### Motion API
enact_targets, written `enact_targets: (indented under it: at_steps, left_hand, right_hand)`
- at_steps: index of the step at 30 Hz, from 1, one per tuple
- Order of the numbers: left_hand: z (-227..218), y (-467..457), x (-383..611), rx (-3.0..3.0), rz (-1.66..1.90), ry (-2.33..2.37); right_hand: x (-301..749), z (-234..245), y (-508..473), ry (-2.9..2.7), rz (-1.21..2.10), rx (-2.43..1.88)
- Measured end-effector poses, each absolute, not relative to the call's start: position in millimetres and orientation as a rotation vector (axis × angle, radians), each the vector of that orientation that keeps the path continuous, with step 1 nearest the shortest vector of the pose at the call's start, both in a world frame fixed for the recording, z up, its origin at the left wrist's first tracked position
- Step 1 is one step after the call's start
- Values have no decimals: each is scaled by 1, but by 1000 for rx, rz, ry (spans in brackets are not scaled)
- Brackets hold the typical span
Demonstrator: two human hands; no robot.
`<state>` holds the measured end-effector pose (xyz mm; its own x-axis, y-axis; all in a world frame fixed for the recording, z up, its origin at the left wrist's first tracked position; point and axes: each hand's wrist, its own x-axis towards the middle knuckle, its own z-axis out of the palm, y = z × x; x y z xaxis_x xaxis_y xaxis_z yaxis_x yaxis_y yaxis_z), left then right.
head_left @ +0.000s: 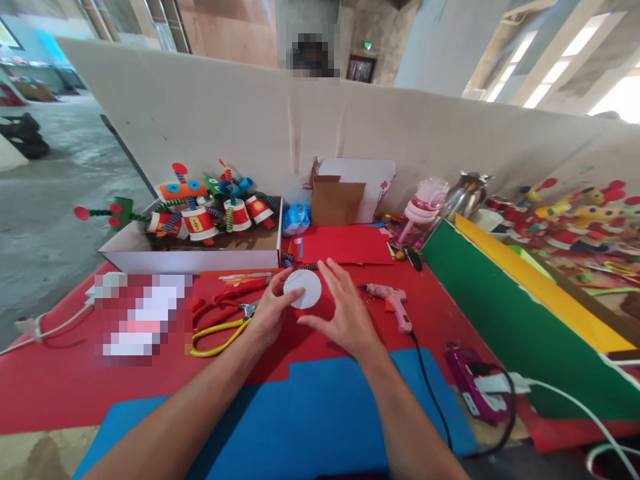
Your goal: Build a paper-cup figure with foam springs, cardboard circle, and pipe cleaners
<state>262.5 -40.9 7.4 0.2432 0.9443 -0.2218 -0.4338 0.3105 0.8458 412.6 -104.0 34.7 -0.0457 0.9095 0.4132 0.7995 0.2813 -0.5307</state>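
Note:
A white paper cup is held bottom-up over the red table, between both my hands. My left hand grips its left side with fingers curled around it. My right hand curves round its right side, fingers spread and touching the rim. A pink glue gun lies just right of my right hand. Yellow-handled scissors and red-handled scissors lie just left of my left hand.
A white box of paper-cup robot figures stands at the back left. Red paper, a brown box, a pink bottle and a kettle are behind. Blue foam sheet lies near me. Green and yellow boards rise at the right.

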Motion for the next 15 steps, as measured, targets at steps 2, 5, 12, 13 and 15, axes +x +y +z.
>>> enact_targets:
  at_steps: [2,5,12,13,15]
  left_hand:
    - [10,-37,258,735,1083,796]
    - [17,-32,246,770,1057,655]
    - [22,-21,222,875,976,461]
    - [21,-20,222,869,974,462]
    - [19,-20,223,857,966,470]
  right_hand:
    - [437,42,-114,-1777,89,-1678]
    - [483,42,-131,-1554,-19,-2150]
    - [520,19,-142,-1456,118,-2697]
    - [518,17,-141,-1475,127,-2677]
    - [516,15,-139,-1490,141,-2615]
